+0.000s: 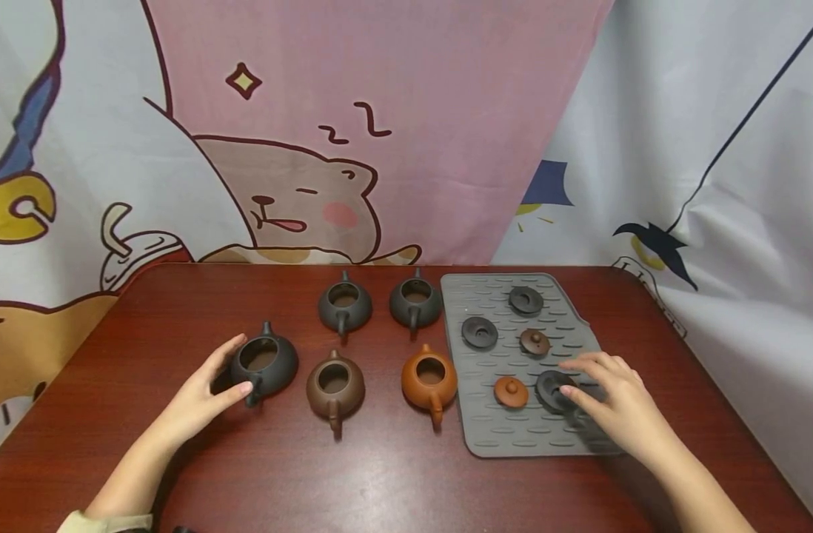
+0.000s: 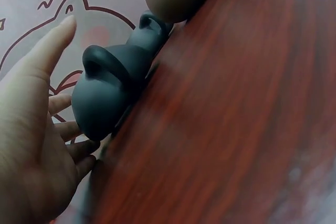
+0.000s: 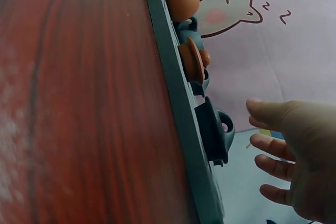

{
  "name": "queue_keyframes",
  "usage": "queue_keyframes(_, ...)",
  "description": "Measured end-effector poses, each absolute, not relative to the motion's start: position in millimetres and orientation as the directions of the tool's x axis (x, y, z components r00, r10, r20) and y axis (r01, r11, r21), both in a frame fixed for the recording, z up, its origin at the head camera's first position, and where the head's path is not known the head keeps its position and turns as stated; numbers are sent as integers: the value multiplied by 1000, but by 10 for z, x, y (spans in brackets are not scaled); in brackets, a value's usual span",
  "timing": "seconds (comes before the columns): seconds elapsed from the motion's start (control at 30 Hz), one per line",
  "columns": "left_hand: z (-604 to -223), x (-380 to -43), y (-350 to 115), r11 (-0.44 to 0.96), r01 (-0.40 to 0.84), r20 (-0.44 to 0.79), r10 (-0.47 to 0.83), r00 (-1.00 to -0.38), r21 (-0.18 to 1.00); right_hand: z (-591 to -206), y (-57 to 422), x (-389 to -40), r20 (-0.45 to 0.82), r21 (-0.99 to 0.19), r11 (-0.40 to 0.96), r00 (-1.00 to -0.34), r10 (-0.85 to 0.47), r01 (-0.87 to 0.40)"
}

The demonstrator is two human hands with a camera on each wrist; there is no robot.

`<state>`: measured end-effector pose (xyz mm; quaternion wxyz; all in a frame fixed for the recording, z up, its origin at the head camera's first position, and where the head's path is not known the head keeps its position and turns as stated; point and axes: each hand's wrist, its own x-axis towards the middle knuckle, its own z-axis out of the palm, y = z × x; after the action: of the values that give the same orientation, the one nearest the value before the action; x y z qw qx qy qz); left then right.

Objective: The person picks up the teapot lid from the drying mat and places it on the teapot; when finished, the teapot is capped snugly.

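At the left, my left hand (image 1: 205, 391) is spread beside a lidless black teapot (image 1: 283, 364). In the left wrist view its thumb stands apart from the black teapot (image 2: 102, 100), while the other fingers lie close along its far side; whether they touch cannot be made out. My right hand (image 1: 623, 406) hovers over the right part of the grey mat (image 1: 506, 440), its fingers apart. Beneath its thumb lies a black teapot lid (image 1: 549, 391). The right wrist view shows a gap between the hand and that black lid (image 3: 212, 132).
Two more black teapots (image 1: 345, 305) stand at the back, with a brown teapot (image 1: 316, 396) and an orange teapot (image 1: 412, 389) in front. On the mat lie an orange lid (image 1: 511, 392), a brown lid (image 1: 534, 342) and two other black lids (image 1: 480, 333). A printed curtain (image 1: 446, 111) hangs behind.
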<state>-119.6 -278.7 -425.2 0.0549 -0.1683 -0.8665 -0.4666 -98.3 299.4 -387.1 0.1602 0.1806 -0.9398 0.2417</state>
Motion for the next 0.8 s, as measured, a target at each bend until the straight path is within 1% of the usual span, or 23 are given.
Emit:
queue_keyframes(0.17, -4298, -1194, -2797, 519, 288, 199, 222, -955, 804, -3933, 3033, -1001, 361, -411, 821, -898, -253, -396)
queue_keyframes(0.3, -4307, -1196, -2805, 528, 263, 174, 213, -961, 807, -3990, 3057, -1020, 364, -399, 827, -896, -253, -395)
queue_keyframes(0.53, -4301, -1193, -2796, 531, 253, 168, 205, -964, 809, -4092, 3081, -1044, 390, -385, 827, -884, -257, -410)
queue_keyframes(0.8, -4308, -1199, -2800, 516, 268, 182, 212, -960, 813, -4102, 3082, -1050, 406, -390, 819, -877, -258, -422)
